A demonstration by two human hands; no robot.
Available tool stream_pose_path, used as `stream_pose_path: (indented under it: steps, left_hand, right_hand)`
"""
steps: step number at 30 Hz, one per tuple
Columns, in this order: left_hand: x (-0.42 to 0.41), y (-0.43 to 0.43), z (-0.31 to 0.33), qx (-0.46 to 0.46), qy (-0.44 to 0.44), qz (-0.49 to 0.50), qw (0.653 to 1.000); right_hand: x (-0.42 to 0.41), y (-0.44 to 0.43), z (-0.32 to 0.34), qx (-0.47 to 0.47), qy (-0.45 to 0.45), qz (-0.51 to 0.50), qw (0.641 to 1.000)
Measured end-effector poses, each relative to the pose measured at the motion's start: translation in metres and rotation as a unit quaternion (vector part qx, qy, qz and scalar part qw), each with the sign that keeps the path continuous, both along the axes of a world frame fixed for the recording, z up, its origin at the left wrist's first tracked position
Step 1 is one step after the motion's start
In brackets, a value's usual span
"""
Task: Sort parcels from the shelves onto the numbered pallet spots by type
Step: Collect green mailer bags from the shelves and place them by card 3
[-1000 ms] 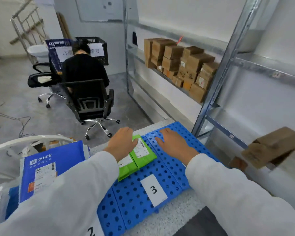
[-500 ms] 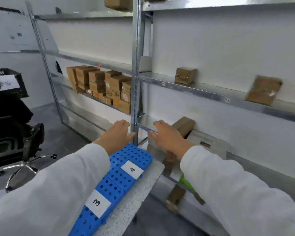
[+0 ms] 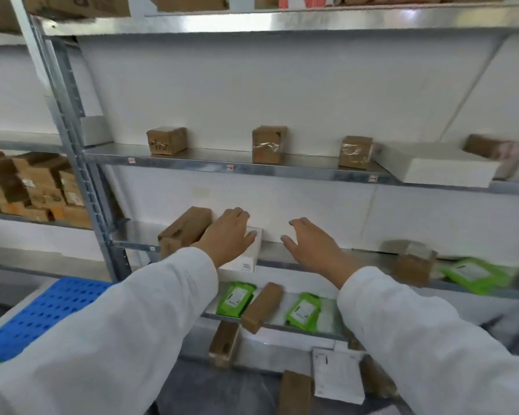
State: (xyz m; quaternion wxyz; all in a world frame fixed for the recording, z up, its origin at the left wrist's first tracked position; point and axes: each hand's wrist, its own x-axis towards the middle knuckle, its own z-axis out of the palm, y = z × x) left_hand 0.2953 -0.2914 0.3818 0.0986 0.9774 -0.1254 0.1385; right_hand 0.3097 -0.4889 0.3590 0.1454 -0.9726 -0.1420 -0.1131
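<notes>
White wall (image 3: 282, 85), grey floor (image 3: 237, 390) (partly hidden)

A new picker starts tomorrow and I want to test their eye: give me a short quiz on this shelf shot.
1. True or false: the right hand grips a parcel.
2. The left hand lies on a parcel of which colour? A green, B white, C brown.
3. Fill in: the pallet at lower left is ___.
Key: 1 false, it is open and empty. 2 B, the white box. 3 blue.
</notes>
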Motion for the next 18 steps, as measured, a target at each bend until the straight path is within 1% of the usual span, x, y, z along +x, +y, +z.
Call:
stream_pose_path:
  steps: [3,7,12,18]
  left_hand:
    - [0.004,-0.067,-0.006,-0.011,0.003,-0.052,0.999]
    - [0.005,-0.140,-0.018,0.008,-0.007,-0.114,0.993]
    - [0.001,-0.212,-0.029,0.015,-0.004,-0.181,0.983]
    - [0.007,-0.285,-0.041,0.013,-0.002,-0.261,0.965]
  right_hand:
    - [-0.016,-0.065,-0.003,0.006,0.008,-0.050,0.999]
    - [-0.044,-0.138,-0.008,-0.003,0.009,-0.101,0.995]
    - [-0.076,-0.204,-0.022,-0.010,0.033,-0.176,0.984]
    - [-0.092,-0.271,-0.028,0.034,0.031,-0.239,0.970]
